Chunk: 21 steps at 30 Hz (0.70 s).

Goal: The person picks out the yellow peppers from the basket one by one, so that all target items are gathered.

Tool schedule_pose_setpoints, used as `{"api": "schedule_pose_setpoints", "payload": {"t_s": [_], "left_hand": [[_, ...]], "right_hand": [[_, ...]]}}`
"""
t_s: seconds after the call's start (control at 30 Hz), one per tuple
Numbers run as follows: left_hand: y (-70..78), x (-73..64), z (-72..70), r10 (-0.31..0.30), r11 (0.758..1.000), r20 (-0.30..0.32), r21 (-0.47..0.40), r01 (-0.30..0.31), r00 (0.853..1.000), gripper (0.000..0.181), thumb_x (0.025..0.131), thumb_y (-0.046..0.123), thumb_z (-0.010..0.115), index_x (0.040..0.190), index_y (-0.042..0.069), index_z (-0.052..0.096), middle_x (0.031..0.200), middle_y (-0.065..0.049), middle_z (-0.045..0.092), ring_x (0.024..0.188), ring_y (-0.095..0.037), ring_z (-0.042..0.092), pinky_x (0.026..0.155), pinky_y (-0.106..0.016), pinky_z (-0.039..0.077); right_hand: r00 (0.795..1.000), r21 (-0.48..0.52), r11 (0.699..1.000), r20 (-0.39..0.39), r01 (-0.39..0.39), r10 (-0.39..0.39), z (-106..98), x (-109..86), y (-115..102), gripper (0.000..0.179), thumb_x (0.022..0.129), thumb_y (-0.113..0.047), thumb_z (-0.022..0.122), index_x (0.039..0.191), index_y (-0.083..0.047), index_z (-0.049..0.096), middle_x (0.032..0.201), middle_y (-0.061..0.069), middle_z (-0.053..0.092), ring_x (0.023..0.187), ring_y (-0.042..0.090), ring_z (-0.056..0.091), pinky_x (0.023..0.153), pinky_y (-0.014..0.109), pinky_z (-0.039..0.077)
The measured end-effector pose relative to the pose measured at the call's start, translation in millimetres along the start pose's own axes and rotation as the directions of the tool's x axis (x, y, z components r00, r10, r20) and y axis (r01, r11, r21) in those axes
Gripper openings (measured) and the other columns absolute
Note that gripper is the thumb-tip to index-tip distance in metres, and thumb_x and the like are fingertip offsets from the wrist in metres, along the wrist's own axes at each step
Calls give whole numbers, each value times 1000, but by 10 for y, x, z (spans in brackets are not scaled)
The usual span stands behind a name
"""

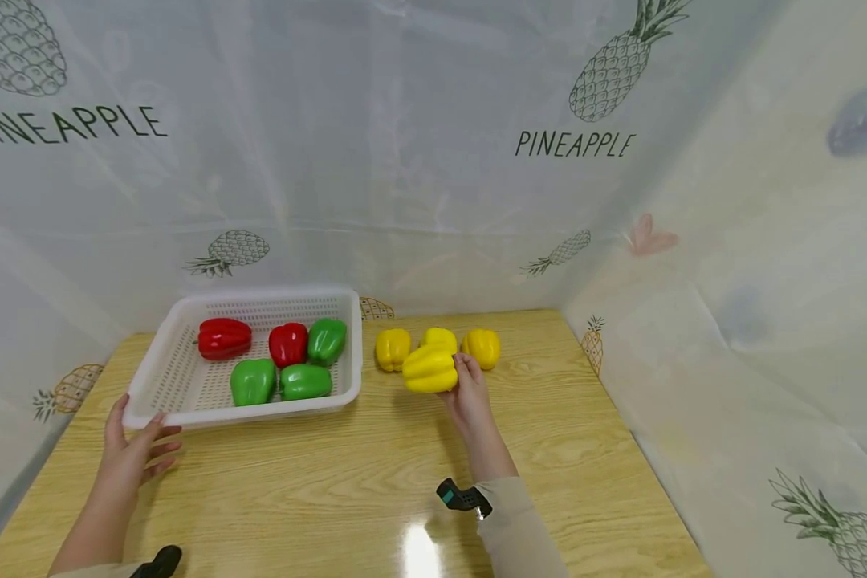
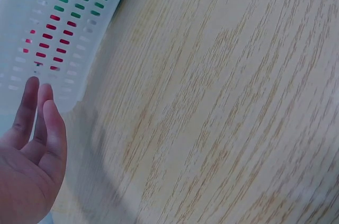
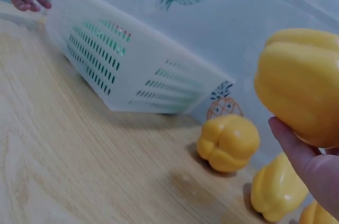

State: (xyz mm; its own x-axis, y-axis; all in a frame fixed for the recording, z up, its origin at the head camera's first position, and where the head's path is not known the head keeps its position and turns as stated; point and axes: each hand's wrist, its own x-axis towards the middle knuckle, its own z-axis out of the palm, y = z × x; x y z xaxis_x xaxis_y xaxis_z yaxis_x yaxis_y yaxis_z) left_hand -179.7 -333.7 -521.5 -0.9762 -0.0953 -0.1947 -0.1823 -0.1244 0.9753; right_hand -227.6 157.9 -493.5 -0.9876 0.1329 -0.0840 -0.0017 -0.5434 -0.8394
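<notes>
My right hand (image 1: 468,397) grips a yellow bell pepper (image 1: 429,369) by its right end and holds it up off the table; in the right wrist view the thumb lies against the underside of the held yellow pepper (image 3: 302,86). Behind it on the table sit three more yellow peppers, one of them a left-hand pepper (image 1: 392,349) and another a right-hand pepper (image 1: 482,348). At the near left corner of a white plastic basket (image 1: 242,415), my left hand (image 1: 132,453) touches the rim, its fingers fairly straight. Inside lie two red peppers (image 1: 225,339) and three green peppers (image 1: 253,381).
The wood-grain table (image 1: 318,490) carries everything. A pineapple-printed sheet (image 1: 376,160) hangs behind the table and continues along its right side. The basket stands close against the sheet, left of the yellow peppers. Black straps are on both wrists, including a right wrist strap (image 1: 464,497).
</notes>
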Motion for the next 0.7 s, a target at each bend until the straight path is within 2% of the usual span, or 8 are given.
{"api": "schedule_pose_setpoints", "payload": {"t_s": [0.13,0.37,0.47,0.57,0.7], "left_hand": [[-1,11,2,-1,1000,-2,-6,1,1000,84,102,28,51,149,48,-17,83,13,70,69,-12,69,57,-29,57],[2,11,10,-12,1000,-15,-4,12,1000,84,102,29,51,149,49,-17,82,13,70,68,-12,69,57,-29,57],[4,8,14,-13,1000,-17,1,13,1000,84,102,30,50,149,49,-17,82,13,69,68,-12,69,57,-29,57],[3,6,19,-8,1000,-18,5,8,1000,84,103,29,50,149,48,-18,82,13,70,68,-12,69,56,-29,57],[-1,5,26,0,1000,-13,5,0,1000,84,103,28,50,149,47,-18,82,13,70,68,-12,69,56,-29,56]], "right_hand": [[1000,31,999,-12,-25,25,-95,-1,29,17,106,-29,42,108,-13,46,116,8,50,99,18,54,79,35,49],[999,92,995,27,-47,44,-251,-30,75,36,109,-32,30,132,-6,38,129,13,49,116,21,50,89,43,45],[999,88,995,27,-49,47,-314,-46,95,44,109,-35,27,138,-3,35,130,13,50,117,22,51,91,45,45],[999,98,994,30,-46,43,-377,-63,114,50,109,-36,26,144,-1,29,133,15,47,121,24,49,99,51,40],[999,97,995,25,-25,23,-464,-83,134,52,108,-35,30,145,0,24,132,15,43,118,26,48,104,55,35]]}}
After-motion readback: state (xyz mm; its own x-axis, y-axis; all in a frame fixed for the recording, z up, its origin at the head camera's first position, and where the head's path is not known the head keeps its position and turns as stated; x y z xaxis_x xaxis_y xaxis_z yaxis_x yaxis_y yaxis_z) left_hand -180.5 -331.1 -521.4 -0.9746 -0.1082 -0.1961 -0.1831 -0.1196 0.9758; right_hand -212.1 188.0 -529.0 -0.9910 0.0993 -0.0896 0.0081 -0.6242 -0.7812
